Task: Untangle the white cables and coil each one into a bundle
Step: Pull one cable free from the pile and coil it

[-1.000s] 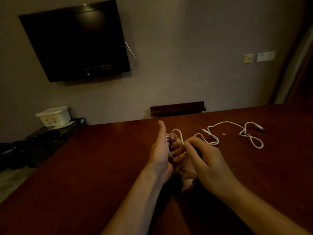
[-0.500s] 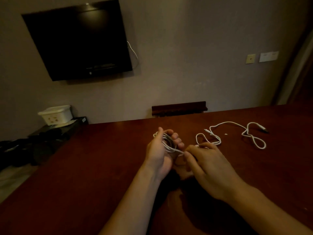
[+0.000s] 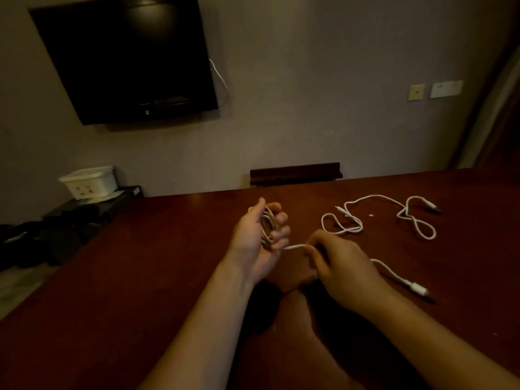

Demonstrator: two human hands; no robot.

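Observation:
My left hand (image 3: 254, 243) holds a coil of white cable (image 3: 268, 227), its fingers curled round the loops above the dark red table (image 3: 140, 277). A short straight run of that cable leads right to my right hand (image 3: 342, 266), which pinches it between thumb and fingers. The cable's tail passes behind my right hand and ends in a white plug (image 3: 419, 289) lying on the table. A second white cable (image 3: 394, 218) lies loose in loops on the table farther back and to the right, untouched by either hand.
A black wall-mounted TV (image 3: 126, 60) hangs at upper left. A white box (image 3: 88, 181) sits on a low dark stand at far left. A dark wooden chair back (image 3: 295, 173) shows behind the table's far edge. Wall sockets (image 3: 444, 88) are at right.
My right hand has drawn away to the right, pulling a short length of cable taut out of the coil. The plug end now lies in view on the table at right.

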